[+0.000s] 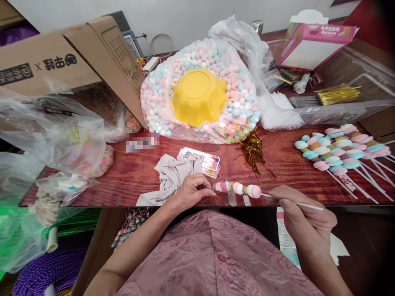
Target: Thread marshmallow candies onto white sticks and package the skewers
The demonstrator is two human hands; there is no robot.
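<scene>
My right hand (305,220) pinches the white stick of a marshmallow skewer (239,188), held level above the table's front edge. Pink, white and yellow pieces are threaded on it, with a printed pink-and-white piece at its left end. Close to that end is my left hand (194,191), thumb and fingers pressed together; what they hold, if anything, is too small to make out. Beside the left hand lies a crumpled grey cloth (173,172). Printed cards (210,161) are stacked just behind it, and a bunch of gold twist ties (253,153) lies further right.
A yellow scalloped bowl (199,96) sits upside down on a large bag of marshmallows (154,102). Several finished skewers (342,150) are piled at right, before a clear plastic bin (327,113). Cardboard boxes (77,53) and plastic bags (77,142) crowd the left.
</scene>
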